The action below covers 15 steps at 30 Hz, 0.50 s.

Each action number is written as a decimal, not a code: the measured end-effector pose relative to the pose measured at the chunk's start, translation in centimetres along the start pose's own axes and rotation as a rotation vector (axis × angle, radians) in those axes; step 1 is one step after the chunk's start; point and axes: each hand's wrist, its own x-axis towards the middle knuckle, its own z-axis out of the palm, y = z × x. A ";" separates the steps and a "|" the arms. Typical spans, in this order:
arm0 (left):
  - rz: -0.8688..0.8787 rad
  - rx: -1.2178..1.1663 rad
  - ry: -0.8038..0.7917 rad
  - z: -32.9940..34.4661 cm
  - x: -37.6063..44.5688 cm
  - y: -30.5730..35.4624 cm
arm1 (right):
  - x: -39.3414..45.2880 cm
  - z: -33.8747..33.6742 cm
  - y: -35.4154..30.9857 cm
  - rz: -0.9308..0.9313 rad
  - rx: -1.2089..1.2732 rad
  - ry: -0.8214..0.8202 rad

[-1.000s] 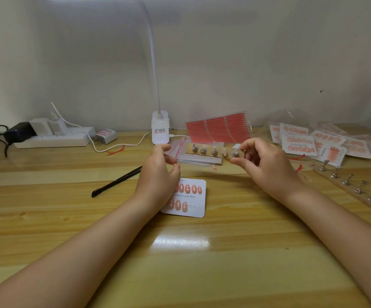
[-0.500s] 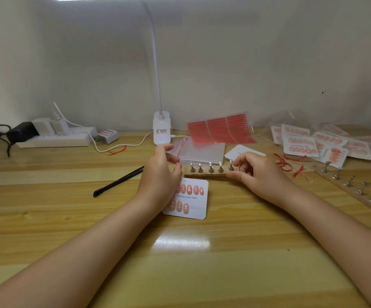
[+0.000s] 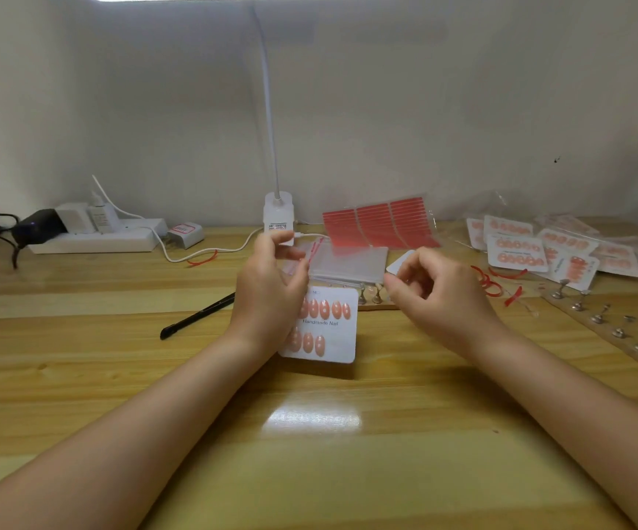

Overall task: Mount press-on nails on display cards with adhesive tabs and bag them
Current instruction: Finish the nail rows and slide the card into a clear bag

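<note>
A white display card (image 3: pixel 329 330) printed "Handmade Nail" lies on the wooden table (image 3: pixel 310 453) with several pink press-on nails stuck on it in two rows. Just behind it lies a wooden strip with metal pegs (image 3: pixel 371 302), partly hidden by my hands. My left hand (image 3: pixel 271 288) hovers over the card's left edge, fingers loosely bent near a stack of clear bags (image 3: pixel 348 262). My right hand (image 3: pixel 436 296) hovers over the strip's right end, fingers loosely curled, with nothing visible in it. Red adhesive tab sheets (image 3: pixel 378 223) lean at the back.
Bagged finished cards (image 3: pixel 520 254) are piled at the right, with a second peg strip (image 3: pixel 600 323) and red peeled liners (image 3: pixel 489 281) nearby. A blank card (image 3: pixel 397 263) lies by the bags. A black tool (image 3: pixel 195 317), a lamp base (image 3: pixel 278 216) and a power strip (image 3: pixel 95 239) sit left and back.
Both hands lowered the peg strip from the air to the table behind the card and let go of it; they now hover apart above it.
</note>
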 end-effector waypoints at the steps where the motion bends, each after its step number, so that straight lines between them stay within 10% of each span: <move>1: -0.008 -0.038 0.041 -0.2 0.3 0.3 | -0.1 0.1 -0.8 0.024 0.073 -0.055; 7: -0.034 -0.106 0.157 -0.8 1.1 1.2 | -1.2 1.3 -4.6 0.304 0.706 -0.450; 15: 0.135 -0.109 0.166 -1.5 0.7 2.6 | -0.4 -0.1 -5.0 0.418 0.772 -0.164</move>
